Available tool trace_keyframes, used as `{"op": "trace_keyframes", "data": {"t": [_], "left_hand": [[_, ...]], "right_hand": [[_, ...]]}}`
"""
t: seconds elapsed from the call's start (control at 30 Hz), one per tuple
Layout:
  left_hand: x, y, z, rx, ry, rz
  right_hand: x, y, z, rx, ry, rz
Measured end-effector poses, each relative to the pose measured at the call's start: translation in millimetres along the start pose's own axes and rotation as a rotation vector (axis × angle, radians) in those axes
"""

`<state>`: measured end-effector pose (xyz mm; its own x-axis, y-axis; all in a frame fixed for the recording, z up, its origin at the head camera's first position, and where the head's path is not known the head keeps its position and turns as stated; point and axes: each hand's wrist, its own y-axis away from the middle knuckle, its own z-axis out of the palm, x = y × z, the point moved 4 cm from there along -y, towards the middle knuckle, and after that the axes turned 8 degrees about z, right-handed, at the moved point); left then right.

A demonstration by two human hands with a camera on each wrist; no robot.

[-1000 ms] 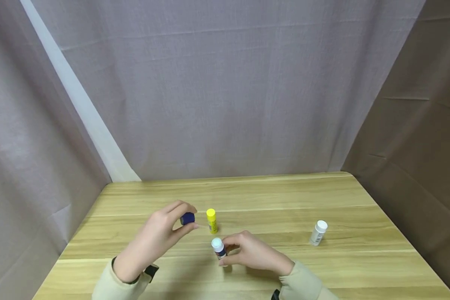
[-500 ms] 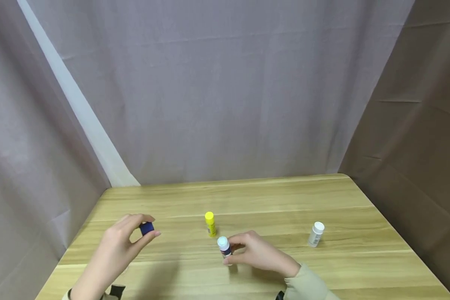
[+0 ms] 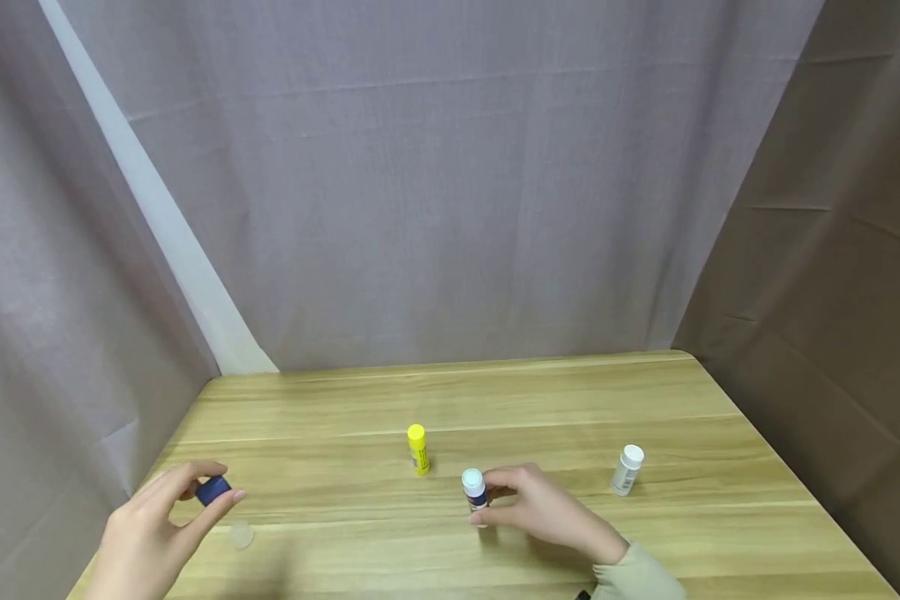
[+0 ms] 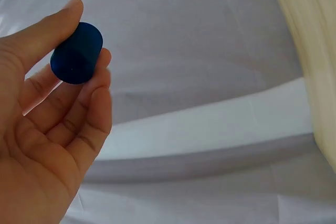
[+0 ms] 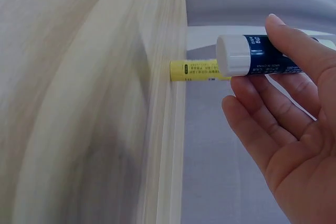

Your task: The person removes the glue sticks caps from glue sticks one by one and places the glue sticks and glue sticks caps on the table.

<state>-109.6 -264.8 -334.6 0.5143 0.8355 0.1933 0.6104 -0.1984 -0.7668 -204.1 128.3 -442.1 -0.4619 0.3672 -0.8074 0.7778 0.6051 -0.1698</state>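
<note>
A dark blue cap (image 3: 213, 490) is pinched between the thumb and fingers of my left hand (image 3: 150, 525), above the table's left side. The left wrist view shows the cap (image 4: 77, 53) with its round end facing the camera. My right hand (image 3: 543, 510) holds an uncapped glue stick (image 3: 475, 490), white with a dark blue label, roughly upright over the middle of the table. In the right wrist view this glue stick (image 5: 273, 55) lies between thumb and fingers, its white base apart from the tabletop. Behind it a yellow glue stick (image 3: 418, 450) stands upright.
To the right stands a white glue stick (image 3: 627, 470), upright on the wooden table (image 3: 330, 467). A small translucent disc (image 3: 242, 535) lies beside my left hand. Grey curtains (image 3: 450, 208) hang behind the table, and a brown cloth (image 3: 832, 333) hangs along the right.
My left hand has moved away leftward and toward the person with the cap. My right hand has shifted slightly right with the glue stick. The disc has come into sight on the table.
</note>
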Motion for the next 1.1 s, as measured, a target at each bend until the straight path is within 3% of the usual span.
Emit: {"op": "trace_keyframes", "data": {"t": [0.23, 0.4, 0.6, 0.77, 0.93, 1.1], "left_hand": [[-7.5, 14.0, -6.4, -0.002, 0.021, -0.035], [-11.5, 17.8, -7.8, -0.001, 0.007, -0.034], [-14.8, 20.2, -7.2, 0.0, 0.002, -0.085], [-18.2, 23.3, -0.9, -0.019, 0.035, -0.133], [-19.8, 28.5, 11.9, -0.04, 0.101, -0.095], [-22.2, 32.5, 19.1, -0.094, 0.065, -0.112]], "right_hand": [[1, 6.2, -6, 0.014, 0.026, -0.017], [3, 7.6, -8, 0.014, 0.036, -0.005], [6, 9.7, -10, -0.001, 0.037, 0.035], [8, 11.0, -9, -0.014, 0.032, 0.077], [9, 12.7, -6, -0.025, 0.031, 0.084], [11, 14.2, -4, -0.028, 0.023, 0.086]]}}
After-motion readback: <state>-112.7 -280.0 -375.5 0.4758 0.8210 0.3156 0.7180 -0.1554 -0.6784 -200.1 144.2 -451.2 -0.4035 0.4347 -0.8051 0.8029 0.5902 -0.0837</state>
